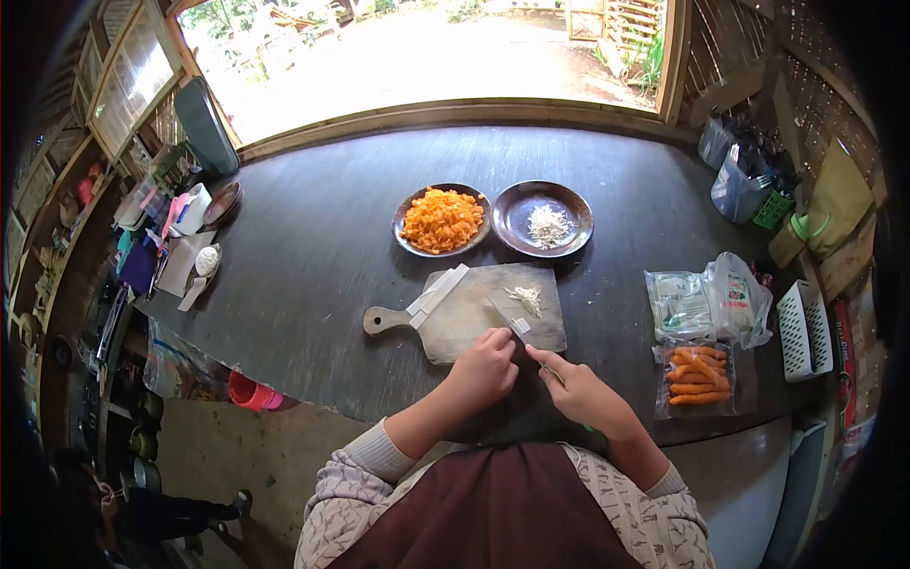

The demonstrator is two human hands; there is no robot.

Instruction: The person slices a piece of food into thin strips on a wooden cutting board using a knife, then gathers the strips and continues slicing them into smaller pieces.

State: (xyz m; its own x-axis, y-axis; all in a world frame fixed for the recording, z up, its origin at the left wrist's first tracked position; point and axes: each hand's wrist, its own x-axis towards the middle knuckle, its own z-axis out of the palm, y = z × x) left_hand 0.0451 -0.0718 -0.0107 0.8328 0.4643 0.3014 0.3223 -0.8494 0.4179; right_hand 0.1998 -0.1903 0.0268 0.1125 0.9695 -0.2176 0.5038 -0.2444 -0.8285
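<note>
My right hand (586, 391) is wrapped round the handle of a knife (505, 314), whose blade reaches over the wooden cutting board (455, 346). Beside it my left hand (485, 367) has its fingers curled together at the board's near edge; whatever they grip is hidden. A small white piece (520, 325) lies against the blade. Thin white shreds (524, 301) rest on the board beyond the knife. On the board's left, several long white strips (440, 293) lie side by side, slanting near the handle.
Beyond the board stand a plate (398, 232) of chopped orange pieces and a brown plate (507, 213) with white shreds. Bagged carrots (700, 375) and plastic packages (682, 303) lie right, near a white basket (804, 332). At left is a small dish (213, 266) with white contents.
</note>
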